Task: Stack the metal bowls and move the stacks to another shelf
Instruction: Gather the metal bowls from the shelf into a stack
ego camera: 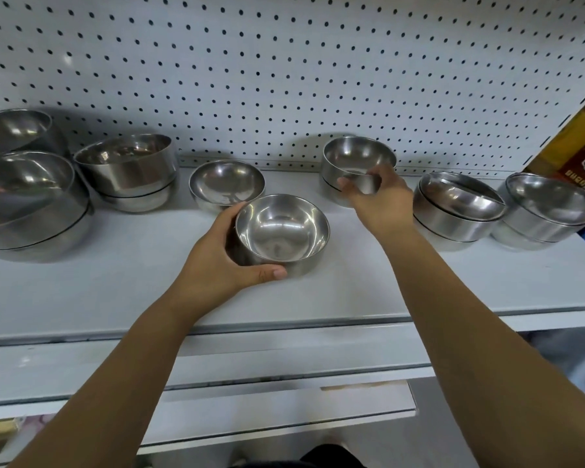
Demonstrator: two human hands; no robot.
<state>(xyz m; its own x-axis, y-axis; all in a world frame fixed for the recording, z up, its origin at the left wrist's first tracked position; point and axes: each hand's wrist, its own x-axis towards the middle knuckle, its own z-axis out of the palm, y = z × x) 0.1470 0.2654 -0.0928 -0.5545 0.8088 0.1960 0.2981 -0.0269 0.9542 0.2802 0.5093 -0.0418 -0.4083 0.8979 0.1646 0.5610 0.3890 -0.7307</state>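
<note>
The left hand (pixel 217 255) wraps one metal bowl (pixel 282 231) mid-shelf (pixel 115 292), hiding its left wall. The right hand (pixel 375 194) pinches the rim of a stacked pair (pixel 355 163) near the shelf's back edge.

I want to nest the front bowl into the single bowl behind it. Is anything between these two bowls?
Nothing visible stands between them. The front bowl, held by the left hand, sits just in front of the single bowl, and only the left hand's fingertips curl into that gap. The right hand grips a separate stack farther right.
</note>
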